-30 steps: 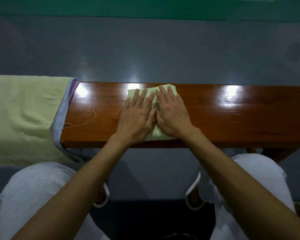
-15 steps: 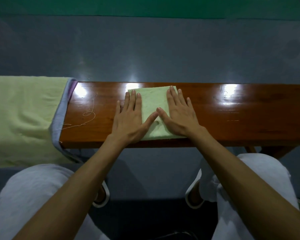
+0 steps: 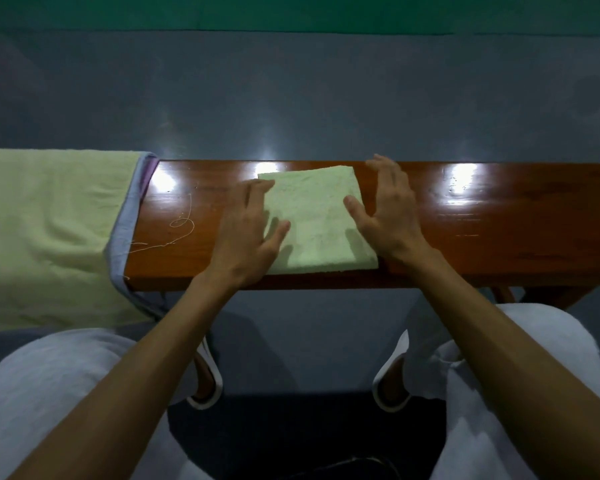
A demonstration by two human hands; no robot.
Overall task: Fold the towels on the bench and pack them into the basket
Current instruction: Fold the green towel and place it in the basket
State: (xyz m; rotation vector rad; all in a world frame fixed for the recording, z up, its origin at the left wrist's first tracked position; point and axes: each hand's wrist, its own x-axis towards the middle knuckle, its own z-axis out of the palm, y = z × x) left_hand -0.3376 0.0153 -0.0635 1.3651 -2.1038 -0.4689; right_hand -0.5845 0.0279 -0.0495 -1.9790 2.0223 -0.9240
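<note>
Folded towel (image 3: 317, 220) lies flat, square, mid-bench (image 3: 499, 230), spanning it from far edge to near edge. Left hand (image 3: 246, 233) at its left edge, right hand (image 3: 392, 213) at its right edge; both have loose, spread fingers and grip nothing. Unfolded pale yellow towel (image 3: 49, 230) drapes over bench's left end, loose thread (image 3: 179, 230) on the wood beside it.

Both bare forearms are reaching forward, the left hand (image 3: 248, 230) and right hand (image 3: 392, 209) sitting apart, fingers (image 3: 392, 174) loosely spread, thumbs pointing inward, gripping nothing.
</note>
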